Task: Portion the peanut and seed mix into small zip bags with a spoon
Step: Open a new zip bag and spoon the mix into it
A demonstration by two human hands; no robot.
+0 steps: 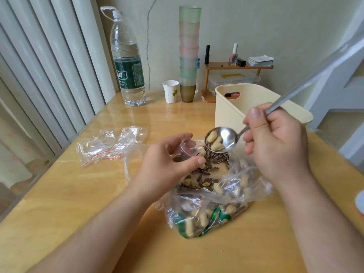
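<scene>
A person sits at a wooden table (78, 194) with both hands over a large clear plastic bag (206, 209) of peanuts and striped sunflower seeds. This big bag lies near the middle of the table, toward the near edge, its mouth spread open so the mix (197, 180) shows inside.

The left hand (167, 164) pinches a small zip bag (186, 148) between thumb and curled fingers, holding its red-striped mouth open just above the mix. A few seeds can be seen inside the small bag behind the fingers.

The right hand (275, 142) grips the long handle of a metal spoon (221, 139), fingers curled round it and thumb pressed on top. The spoon's bowl hangs just beside the mouth of the small bag, tilted toward it, and carries three peanuts with some seeds beneath them.

To the left of the hands, toward the table's left edge, lies a loose heap of spare zip bags (110, 144), clear with red seal lines.

Along the far edge stand a large water bottle (128, 62) with a green label, a white paper cup (171, 91) and a tall stack of frosted plastic cups (188, 52). Toward the far right corner sits a cream plastic bin (232, 113), just behind the right hand. Behind the bin a small wooden shelf (238, 67) carries nail polish, dark tubes and a pile of cards, with a clear box under it.
</scene>
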